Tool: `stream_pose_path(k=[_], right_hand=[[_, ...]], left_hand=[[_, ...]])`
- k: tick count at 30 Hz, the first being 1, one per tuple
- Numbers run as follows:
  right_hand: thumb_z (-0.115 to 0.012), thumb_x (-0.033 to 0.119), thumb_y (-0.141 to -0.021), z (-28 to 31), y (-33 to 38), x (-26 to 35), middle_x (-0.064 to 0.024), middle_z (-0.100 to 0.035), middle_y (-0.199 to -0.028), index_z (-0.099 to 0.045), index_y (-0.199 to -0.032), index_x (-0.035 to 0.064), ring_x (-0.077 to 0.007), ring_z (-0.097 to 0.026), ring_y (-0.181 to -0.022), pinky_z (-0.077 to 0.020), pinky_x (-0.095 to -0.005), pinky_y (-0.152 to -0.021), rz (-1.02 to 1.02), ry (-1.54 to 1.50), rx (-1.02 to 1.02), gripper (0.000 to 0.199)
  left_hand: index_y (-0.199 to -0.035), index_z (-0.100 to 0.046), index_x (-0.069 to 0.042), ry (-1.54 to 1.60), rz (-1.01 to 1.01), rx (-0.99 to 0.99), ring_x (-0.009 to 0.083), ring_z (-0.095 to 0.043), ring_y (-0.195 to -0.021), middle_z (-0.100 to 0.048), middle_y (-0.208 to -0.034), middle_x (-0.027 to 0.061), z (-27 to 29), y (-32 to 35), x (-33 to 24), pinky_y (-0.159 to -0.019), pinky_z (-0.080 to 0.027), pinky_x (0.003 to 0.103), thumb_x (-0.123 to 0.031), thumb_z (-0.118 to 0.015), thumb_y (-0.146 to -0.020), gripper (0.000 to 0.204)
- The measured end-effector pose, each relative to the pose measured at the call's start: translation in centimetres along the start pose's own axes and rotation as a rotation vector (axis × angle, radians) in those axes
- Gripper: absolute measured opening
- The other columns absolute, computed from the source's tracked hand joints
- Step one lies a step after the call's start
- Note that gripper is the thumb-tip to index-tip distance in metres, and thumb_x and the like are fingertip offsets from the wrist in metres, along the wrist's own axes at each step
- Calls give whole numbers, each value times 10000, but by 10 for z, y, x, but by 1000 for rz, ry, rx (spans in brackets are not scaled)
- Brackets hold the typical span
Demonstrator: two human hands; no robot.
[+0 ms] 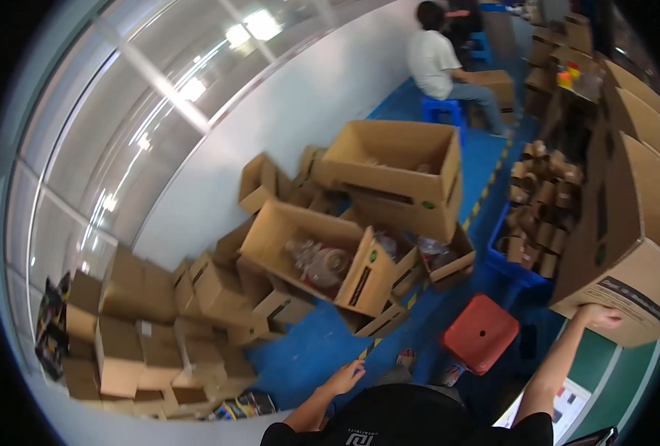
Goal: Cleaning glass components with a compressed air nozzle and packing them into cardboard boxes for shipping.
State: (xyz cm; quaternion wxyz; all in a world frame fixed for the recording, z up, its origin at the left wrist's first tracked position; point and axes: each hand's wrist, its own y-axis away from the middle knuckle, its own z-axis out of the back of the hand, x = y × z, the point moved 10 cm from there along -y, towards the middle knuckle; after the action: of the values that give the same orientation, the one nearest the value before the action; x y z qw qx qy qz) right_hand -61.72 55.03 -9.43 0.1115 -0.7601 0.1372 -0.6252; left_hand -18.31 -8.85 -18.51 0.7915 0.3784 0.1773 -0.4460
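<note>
My left hand (345, 377) hangs low over the blue floor, its fingers loosely apart and nothing seen in it. On the right, my right hand (602, 316) is at the lower printed side of a large cardboard box (618, 276), fingers loosely bent; contact with the box is hard to judge. That box sits at the edge of a green table (593, 358), in front of more tall boxes. Ahead of me, an open cardboard box (278, 232) holds clear-wrapped items (322, 266). Behind it stands another open box (389, 156) with plastic-wrapped contents.
A red stool (481, 334) stands between me and a blue crate (519, 271) of brown cardboard pieces. Cartons (140, 353) pile up along the left wall. Yellow-black floor tape (486, 195) runs past the boxes. Farther off, a person (437, 63) sits on a blue stool.
</note>
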Motion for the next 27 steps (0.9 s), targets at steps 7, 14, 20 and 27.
stream_pose_path(k=[7,14,20,27], right_hand=[[-516,340,-978,-51,-35,-86,-282,-570,-1171,-585,-1101,-63,-406,-535,-1115,-431,-500,-934,164,199,-59,426],[-544,411,-975,70,183,-135,-23,-593,-771,-658,-927,55,-108,-540,-662,-441,-238,-567,-310,29,1546,377],[-706,7,-814,281,498,312,-64,-649,-764,-664,-910,-14,-145,-622,-664,-505,-280,-609,-574,-52,2759,106],[-715,49,-796,332,534,683,-131,-693,-770,-659,-872,-9,-237,-663,-640,-540,-327,-597,-306,-2312,2916,111]], left_hand=[[-1196,-588,-45,196,489,-101,312,-654,-1028,-688,-1071,158,-56,118,155,-897,-499,388,-291,-604,-954,346],[-1102,-648,-51,370,614,-93,272,-659,-984,-694,-1046,139,-93,158,227,-849,-506,376,-327,-614,-939,322],[-1092,-650,-57,754,594,-167,195,-648,-850,-687,-939,94,-113,165,311,-763,-511,346,-308,-600,-945,295],[-1083,-648,-30,987,700,-578,178,-677,-814,-704,-951,112,-36,219,371,-746,-527,324,-265,-574,-951,279]])
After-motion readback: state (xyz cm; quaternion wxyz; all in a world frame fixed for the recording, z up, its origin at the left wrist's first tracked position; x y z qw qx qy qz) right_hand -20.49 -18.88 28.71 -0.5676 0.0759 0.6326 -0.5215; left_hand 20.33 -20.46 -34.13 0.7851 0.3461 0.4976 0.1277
